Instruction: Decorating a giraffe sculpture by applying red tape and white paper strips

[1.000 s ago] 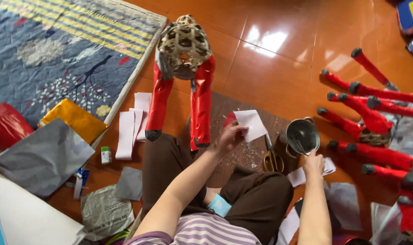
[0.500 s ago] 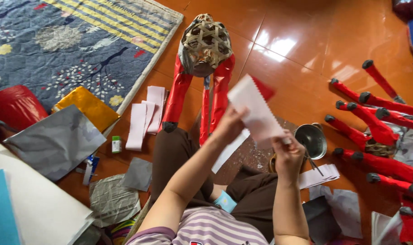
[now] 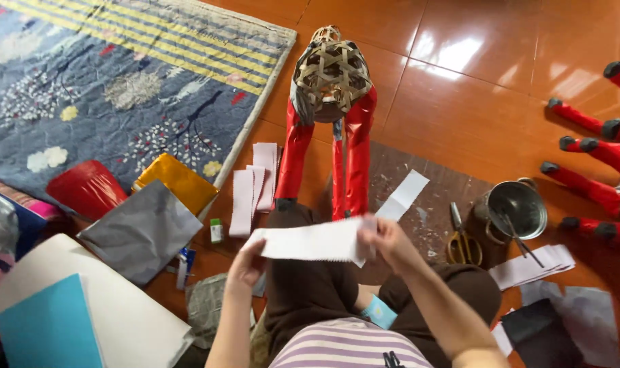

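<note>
You hold a white paper strip [image 3: 314, 241] stretched level between your two hands, just above your lap. Your left hand [image 3: 245, 264] pinches its left end with thumb and fingers closed on the edge; your right hand [image 3: 385, 240] pinches the right end the same way. The strip hangs just in front of the near ends of a woven bamboo frame [image 3: 331, 71] with red-wrapped legs [image 3: 354, 160], which lies on the orange tiled floor [image 3: 500, 88] beyond your knees. Left of the legs is a small stack of more white strips [image 3: 254, 187]. To your right lie yellow-handled scissors [image 3: 462, 238] and, just beside them, a metal pot [image 3: 517, 208] with a stick in it. Far left is a patterned rug [image 3: 105, 82], with red, gold and grey paper sheets [image 3: 143, 228] near its edge.
</note>
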